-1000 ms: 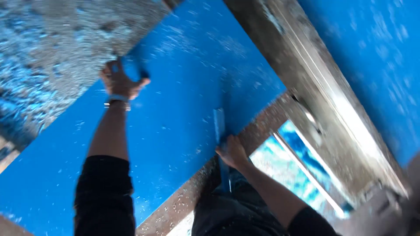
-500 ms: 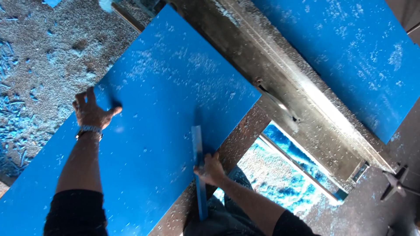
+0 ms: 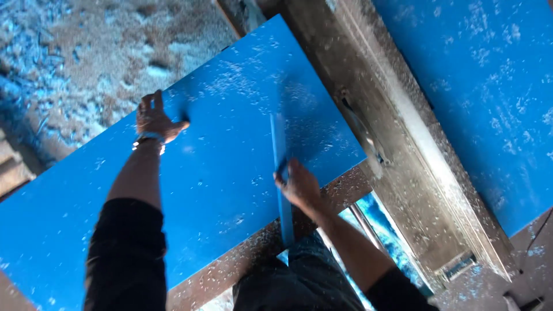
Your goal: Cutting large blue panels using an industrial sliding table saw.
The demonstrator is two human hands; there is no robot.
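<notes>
Left hand [image 3: 154,120] — fingers spread flat, pressing near the far edge of the blue board [image 3: 190,190]; a bracelet shows at the wrist. Right hand [image 3: 299,187] — closed around a thin blue strip [image 3: 280,173], which lies across the board near its right end, running from the middle of the board out past the near edge. Blue board — a long panel lying aslant on the worktop [image 3: 322,201], dusted with pale shavings, its right end just beside a grey metal rail [image 3: 403,144]. Second blue panel [image 3: 495,98] — beyond the rail, apart from both hands. Floor [image 3: 69,63] — thick with sawdust. State of work — strip seemingly set against the board as a guide; motion blur hides whether any line is marked.
</notes>
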